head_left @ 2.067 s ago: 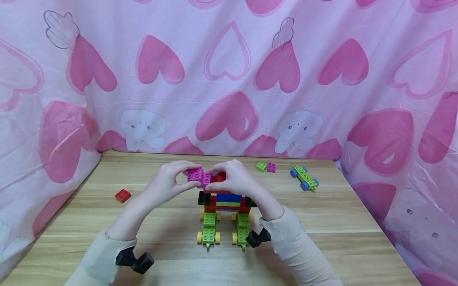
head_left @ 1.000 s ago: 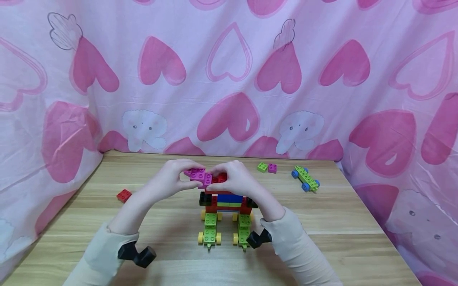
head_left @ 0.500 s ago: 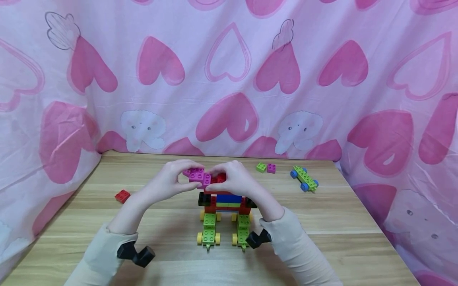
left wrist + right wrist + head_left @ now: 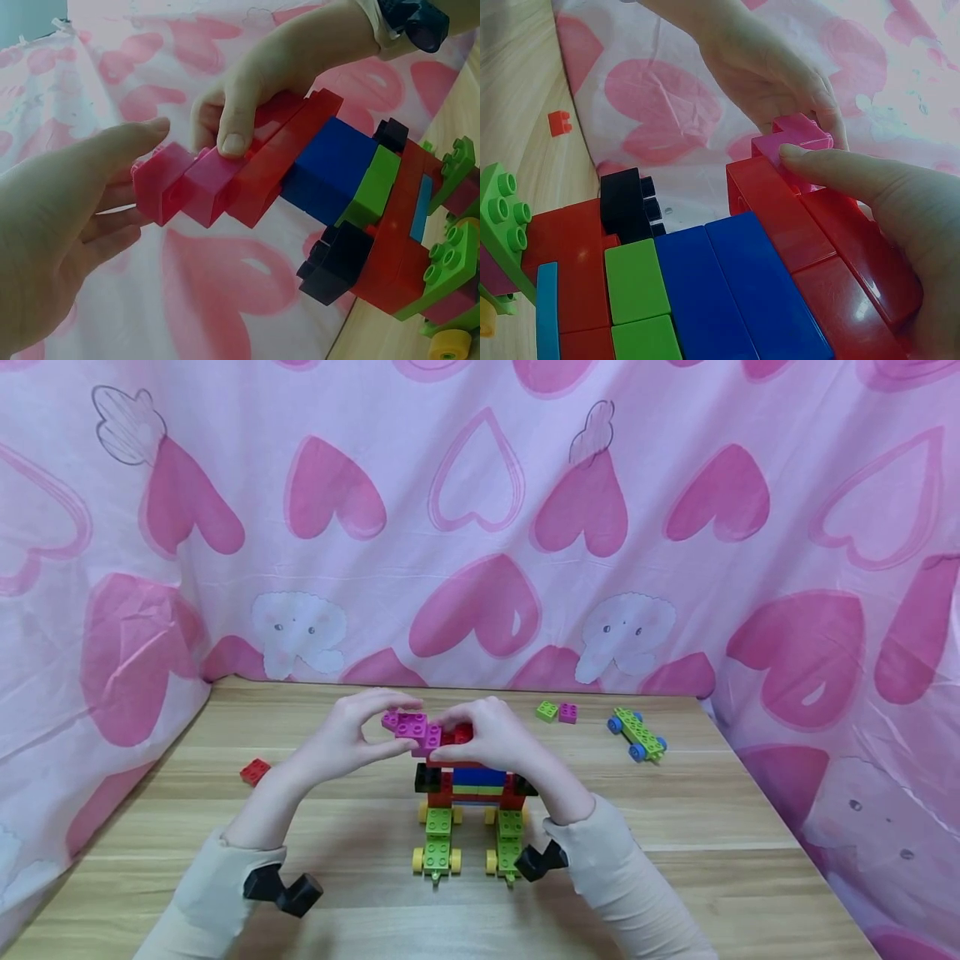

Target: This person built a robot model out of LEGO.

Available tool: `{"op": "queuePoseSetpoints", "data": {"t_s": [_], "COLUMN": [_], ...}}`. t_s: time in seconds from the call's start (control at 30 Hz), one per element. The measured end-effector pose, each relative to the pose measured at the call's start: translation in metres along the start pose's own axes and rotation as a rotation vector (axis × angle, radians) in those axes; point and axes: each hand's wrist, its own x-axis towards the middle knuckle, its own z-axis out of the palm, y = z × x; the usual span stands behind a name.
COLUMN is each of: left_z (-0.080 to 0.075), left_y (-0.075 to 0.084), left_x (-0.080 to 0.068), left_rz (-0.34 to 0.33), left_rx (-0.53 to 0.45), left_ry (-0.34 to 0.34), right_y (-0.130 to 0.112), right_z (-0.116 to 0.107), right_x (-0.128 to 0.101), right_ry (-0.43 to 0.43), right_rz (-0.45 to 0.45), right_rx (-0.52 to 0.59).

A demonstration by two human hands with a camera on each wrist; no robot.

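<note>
A brick model (image 4: 468, 789) stands mid-table on two green wheeled bases with yellow wheels. It has red, blue, green and black bricks. Two magenta bricks (image 4: 411, 728) stick out to the left from its red top layer (image 4: 462, 734). My left hand (image 4: 388, 723) pinches the outer magenta brick (image 4: 159, 189) between thumb and fingers. My right hand (image 4: 444, 735) grips the inner magenta brick (image 4: 208, 187), with its thumb (image 4: 234, 133) on the brick's side and its fingers over the red top. In the right wrist view the thumb (image 4: 855, 176) lies against the magenta brick (image 4: 799, 139).
On the wooden table (image 4: 675, 827) a loose red brick (image 4: 255, 771) lies at the left. A small green brick (image 4: 547, 711), a magenta brick (image 4: 567, 712) and a green chassis with blue wheels (image 4: 637, 734) lie at the back right. Pink heart-print cloth walls the back and sides.
The outer magenta brick and my left fingertips have shifted slightly to the left and up. The right hand and the model have stayed in place.
</note>
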Motion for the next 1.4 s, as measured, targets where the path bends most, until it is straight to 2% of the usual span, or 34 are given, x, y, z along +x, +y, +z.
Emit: {"op": "queuePoseSetpoints", "data": {"t_s": [0.13, 0.27, 0.37, 0.43, 0.6, 0.83, 0.93, 1.03, 1.13, 1.23, 1.4], "left_z": [0.002, 0.006, 0.009, 0.011, 0.017, 0.032, 0.039, 0.045, 0.051, 0.058, 0.068], "left_y": [-0.009, -0.030, -0.044, -0.050, -0.064, -0.098, -0.114, -0.128, -0.138, -0.143, -0.146], "left_x": [0.000, -0.001, -0.005, -0.008, -0.014, -0.021, -0.026, -0.029, -0.031, -0.032, -0.034], "left_rz": [0.054, 0.136, 0.147, 0.125, 0.014, -0.124, -0.158, -0.182, -0.220, -0.290, -0.432], "left_rx": [-0.013, -0.096, -0.142, -0.138, -0.102, -0.073, -0.045, -0.024, 0.007, 0.033, 0.023], "left_ry": [0.111, 0.232, 0.268, 0.278, 0.313, 0.456, 0.486, 0.472, 0.427, 0.360, 0.220], "right_y": [-0.001, 0.000, 0.000, 0.001, 0.000, -0.001, -0.001, 0.000, 0.000, 0.001, 0.001], "right_z": [-0.001, -0.001, 0.000, 0.000, 0.001, 0.001, 0.001, 0.001, 0.001, 0.002, 0.002], "right_x": [-0.001, -0.001, -0.001, 0.000, 0.000, -0.002, -0.002, -0.002, -0.001, -0.001, -0.001], "right_ry": [-0.004, -0.003, -0.006, -0.005, -0.001, -0.003, -0.006, -0.007, -0.004, -0.001, 0.005], "right_rz": [0.018, 0.035, 0.027, 0.016, 0.017, 0.033, 0.025, 0.015, 0.011, 0.011, 0.007], "right_rx": [-0.001, 0.007, 0.015, 0.017, 0.014, 0.015, 0.015, 0.016, 0.013, 0.007, -0.006]}}
